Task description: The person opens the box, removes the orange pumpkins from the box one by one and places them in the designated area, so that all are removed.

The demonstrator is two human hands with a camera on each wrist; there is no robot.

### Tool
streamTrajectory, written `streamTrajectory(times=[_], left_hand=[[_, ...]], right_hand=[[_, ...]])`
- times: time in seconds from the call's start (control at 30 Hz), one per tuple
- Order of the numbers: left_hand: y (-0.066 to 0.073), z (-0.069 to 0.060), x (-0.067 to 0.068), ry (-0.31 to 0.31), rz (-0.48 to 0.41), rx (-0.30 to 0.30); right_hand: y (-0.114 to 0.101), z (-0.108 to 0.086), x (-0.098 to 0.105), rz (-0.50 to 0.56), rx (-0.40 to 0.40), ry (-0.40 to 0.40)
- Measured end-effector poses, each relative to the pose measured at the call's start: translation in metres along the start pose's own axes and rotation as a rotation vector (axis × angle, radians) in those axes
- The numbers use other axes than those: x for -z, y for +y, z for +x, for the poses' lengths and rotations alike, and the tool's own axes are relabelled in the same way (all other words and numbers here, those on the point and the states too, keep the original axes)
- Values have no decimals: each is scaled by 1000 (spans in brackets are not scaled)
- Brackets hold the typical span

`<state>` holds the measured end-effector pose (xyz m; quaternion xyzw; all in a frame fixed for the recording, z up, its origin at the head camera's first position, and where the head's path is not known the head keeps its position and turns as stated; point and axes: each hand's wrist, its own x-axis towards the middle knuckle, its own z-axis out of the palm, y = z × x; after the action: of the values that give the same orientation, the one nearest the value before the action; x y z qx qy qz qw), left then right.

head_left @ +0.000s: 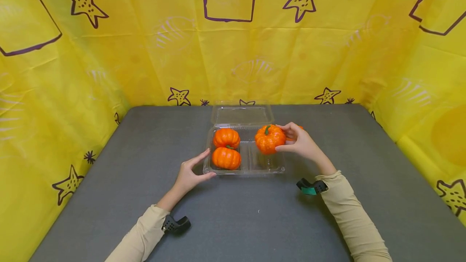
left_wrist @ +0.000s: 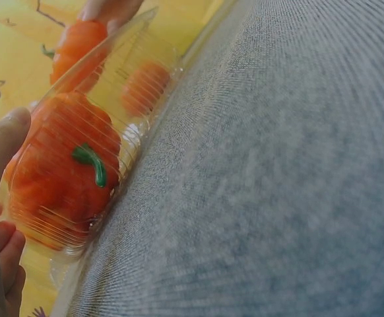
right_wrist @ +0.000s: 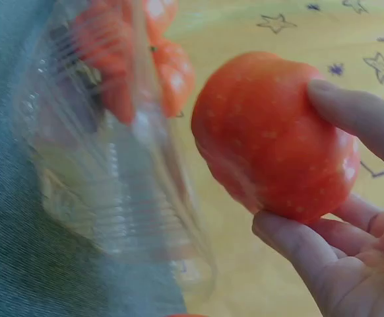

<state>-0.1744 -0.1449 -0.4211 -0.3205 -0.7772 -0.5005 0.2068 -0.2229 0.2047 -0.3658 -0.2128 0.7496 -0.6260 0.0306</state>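
Observation:
My right hand (head_left: pixel 300 142) holds a shiny orange toy pumpkin (head_left: pixel 270 139) with a green stem between thumb and fingers, above the right half of a clear plastic clamshell box (head_left: pixel 249 160). Two more orange pumpkins, a back one (head_left: pixel 226 137) and a front one (head_left: pixel 226 158), sit in the box's left compartment. At the box's front left corner is my left hand (head_left: pixel 187 177), its thumb and index finger spread and touching the edge. In the right wrist view the held pumpkin (right_wrist: pixel 274 135) is apart from the box wall (right_wrist: pixel 132 218).
The box's clear lid (head_left: pixel 242 115) is raised at the back. Partly hidden behind my right hand is another orange thing (head_left: pixel 300 127). Everything stands on a grey table (head_left: pixel 233 221), with a yellow patterned cloth (head_left: pixel 233 51) behind and at both sides.

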Motion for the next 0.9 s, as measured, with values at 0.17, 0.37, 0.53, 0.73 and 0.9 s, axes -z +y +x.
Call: streamTrajectory(times=[0.17,0.37,0.53,0.73,0.9], left_hand=[[0,0,0,-3,-5,7],[1,0,1,-8,-5,12],[2,0,1,-10,-2,18],[1,1,1,-10,3,14],[1,0,1,-9,-1,9]], right_hand=[[-4,-4,11,-8,17,15],[-12,-9,27,179,65,21],[-23,-15,39,302,120,15],[-29,-20,50,323,124,10],[-17,-23,64,371,108,39]])
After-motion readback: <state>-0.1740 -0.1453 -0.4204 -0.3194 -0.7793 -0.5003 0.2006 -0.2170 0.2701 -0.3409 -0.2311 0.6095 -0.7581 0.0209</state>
